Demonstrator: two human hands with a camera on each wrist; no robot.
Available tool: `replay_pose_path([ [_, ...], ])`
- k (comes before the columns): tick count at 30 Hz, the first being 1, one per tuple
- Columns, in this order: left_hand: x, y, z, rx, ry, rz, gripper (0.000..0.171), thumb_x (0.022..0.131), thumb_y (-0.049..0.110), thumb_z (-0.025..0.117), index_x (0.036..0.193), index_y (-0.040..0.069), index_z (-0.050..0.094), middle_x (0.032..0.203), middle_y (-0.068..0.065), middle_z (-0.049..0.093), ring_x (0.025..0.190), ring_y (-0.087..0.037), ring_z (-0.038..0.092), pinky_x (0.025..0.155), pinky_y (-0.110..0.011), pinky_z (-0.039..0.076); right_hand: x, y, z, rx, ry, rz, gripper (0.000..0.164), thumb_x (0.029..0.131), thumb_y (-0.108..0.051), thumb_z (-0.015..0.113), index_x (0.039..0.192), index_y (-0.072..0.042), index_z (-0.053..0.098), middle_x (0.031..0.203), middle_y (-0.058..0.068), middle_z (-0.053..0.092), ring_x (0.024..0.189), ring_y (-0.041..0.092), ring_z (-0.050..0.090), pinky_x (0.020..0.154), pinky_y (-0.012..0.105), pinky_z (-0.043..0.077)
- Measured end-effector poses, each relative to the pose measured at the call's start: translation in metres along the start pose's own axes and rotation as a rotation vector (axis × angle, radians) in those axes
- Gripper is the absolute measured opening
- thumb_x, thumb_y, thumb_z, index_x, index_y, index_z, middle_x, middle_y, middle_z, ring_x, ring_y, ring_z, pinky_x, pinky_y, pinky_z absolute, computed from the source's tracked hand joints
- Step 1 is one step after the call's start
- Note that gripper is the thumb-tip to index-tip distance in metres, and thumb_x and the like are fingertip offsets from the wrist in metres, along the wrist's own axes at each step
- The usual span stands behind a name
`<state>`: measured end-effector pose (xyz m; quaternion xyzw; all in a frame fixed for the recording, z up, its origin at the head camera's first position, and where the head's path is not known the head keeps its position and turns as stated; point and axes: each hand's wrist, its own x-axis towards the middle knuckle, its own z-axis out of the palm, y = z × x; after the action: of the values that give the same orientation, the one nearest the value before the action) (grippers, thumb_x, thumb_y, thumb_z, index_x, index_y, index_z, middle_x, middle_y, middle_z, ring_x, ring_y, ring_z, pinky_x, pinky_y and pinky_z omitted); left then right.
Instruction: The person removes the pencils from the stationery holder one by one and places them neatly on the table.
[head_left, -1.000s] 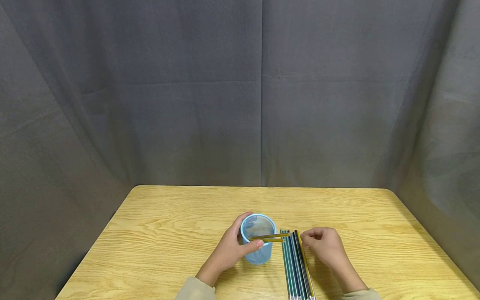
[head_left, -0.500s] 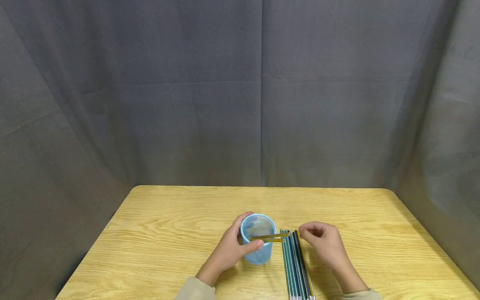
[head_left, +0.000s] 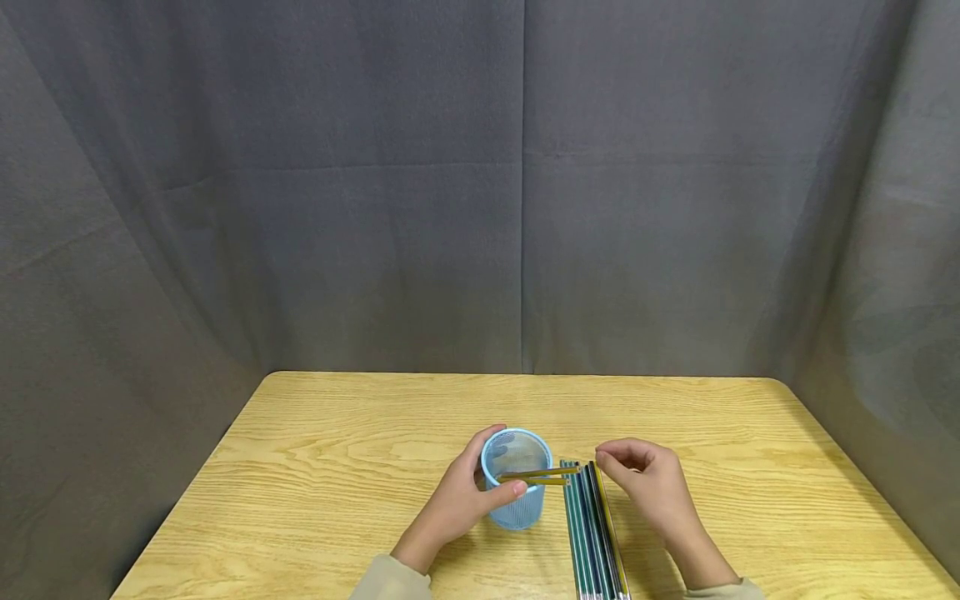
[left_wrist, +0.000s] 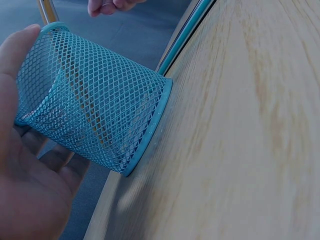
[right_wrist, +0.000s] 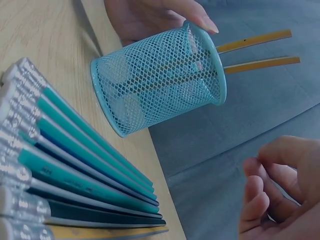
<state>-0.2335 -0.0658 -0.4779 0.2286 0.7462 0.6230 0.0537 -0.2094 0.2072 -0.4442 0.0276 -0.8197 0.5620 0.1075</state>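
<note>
My left hand (head_left: 465, 497) grips a light blue mesh pencil cup (head_left: 519, 510), its thumb over the near rim and its fingers round the far side. Two yellow pencils (right_wrist: 260, 40) lean in the cup and stick out to the right. Beside the cup a row of pencils (head_left: 583, 521) lies on the table, green ones at the left, dark ones after them and a yellow pencil (head_left: 609, 521) at the right end. My right hand (head_left: 648, 483) hovers just past the far end of that yellow pencil. Its thumb and forefinger tips meet, the other fingers curl, and it holds nothing.
A wood-grain table (head_left: 337, 467) bears everything. Grey cloth (head_left: 375, 208) hangs behind it and at both sides. The row's metal-banded eraser ends (right_wrist: 20, 105) lie toward the table's near side.
My right hand has moved from beside the yellow pencil to its far end, away from me, and slightly left. The left hand, cup and pencils have stayed put.
</note>
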Motion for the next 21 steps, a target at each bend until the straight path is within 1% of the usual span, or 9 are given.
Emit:
replay_pose_path([
  [6, 0.0, 0.001, 0.0, -0.002, 0.004, -0.006, 0.074, 0.089, 0.03, 0.075, 0.15, 0.031, 0.034, 0.132, -0.006, 0.055, 0.121, -0.025, 0.054, 0.099, -0.047, 0.042, -0.001, -0.004, 0.001, 0.035, 0.0, -0.02, 0.013, 0.09, -0.014, 0.074, 0.098, -0.003, 0.075, 0.089, 0.005, 0.072, 0.081, 0.012, 0.062, 0.073, 0.025, 0.05],
  [12, -0.001, 0.001, 0.001, 0.004, 0.006, -0.006, 0.076, 0.089, 0.028, 0.076, 0.151, 0.029, 0.033, 0.132, -0.006, 0.055, 0.12, -0.026, 0.054, 0.097, -0.046, 0.043, -0.003, -0.009, 0.003, 0.067, -0.016, -0.038, 0.014, 0.09, -0.014, 0.075, 0.099, -0.003, 0.074, 0.091, 0.006, 0.071, 0.085, 0.016, 0.064, 0.076, 0.026, 0.051],
  [17, 0.0, 0.001, 0.0, 0.006, 0.005, 0.002, 0.076, 0.088, 0.03, 0.076, 0.151, 0.029, 0.033, 0.132, -0.006, 0.055, 0.12, -0.026, 0.054, 0.098, -0.047, 0.043, -0.004, -0.013, 0.005, 0.099, -0.035, -0.06, 0.015, 0.089, -0.013, 0.075, 0.1, -0.003, 0.074, 0.094, 0.008, 0.07, 0.087, 0.017, 0.065, 0.078, 0.026, 0.052],
  [21, 0.0, 0.0, 0.0, 0.013, 0.007, 0.01, 0.077, 0.088, 0.032, 0.077, 0.151, 0.028, 0.033, 0.132, -0.006, 0.055, 0.12, -0.026, 0.054, 0.097, -0.048, 0.043, -0.005, -0.014, 0.006, 0.112, -0.05, -0.083, 0.014, 0.089, -0.012, 0.075, 0.1, -0.003, 0.074, 0.095, 0.009, 0.07, 0.087, 0.016, 0.065, 0.077, 0.026, 0.052],
])
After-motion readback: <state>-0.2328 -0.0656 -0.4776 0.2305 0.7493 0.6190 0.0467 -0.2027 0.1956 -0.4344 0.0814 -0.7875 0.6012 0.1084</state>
